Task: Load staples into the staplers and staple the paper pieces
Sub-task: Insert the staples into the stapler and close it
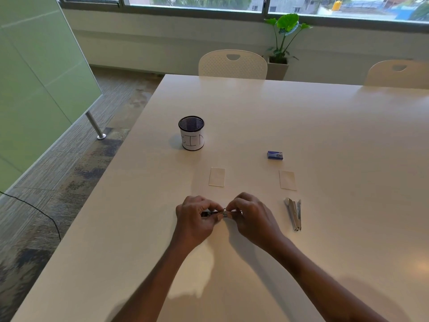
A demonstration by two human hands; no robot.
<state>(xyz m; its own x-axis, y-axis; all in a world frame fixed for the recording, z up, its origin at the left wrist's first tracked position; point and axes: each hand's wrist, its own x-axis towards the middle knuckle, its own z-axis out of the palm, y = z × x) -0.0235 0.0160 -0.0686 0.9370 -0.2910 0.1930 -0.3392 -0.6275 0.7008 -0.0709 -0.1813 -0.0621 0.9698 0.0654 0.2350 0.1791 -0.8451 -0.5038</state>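
stapler [210,213] in left grip [195,220], right grip [250,219] pinching

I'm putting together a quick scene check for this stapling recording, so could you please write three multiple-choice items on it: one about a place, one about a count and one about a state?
1. Where does the blue staple box lie?
A. Just beyond the right paper piece
B. Just beyond the left paper piece
C. Between the two paper pieces

2. How many paper pieces lie on the table?
A. One
B. Two
C. Four

3. How is the free stapler on the right?
A. Lying opened out
B. Standing upright, closed
C. Clamped on paper

Key:
1 A: the box sits just past the right paper piece.
2 B: only the left and the right piece show.
3 A: its arms lie spread apart on the table, while the left hand and right hand hold the other stapler.
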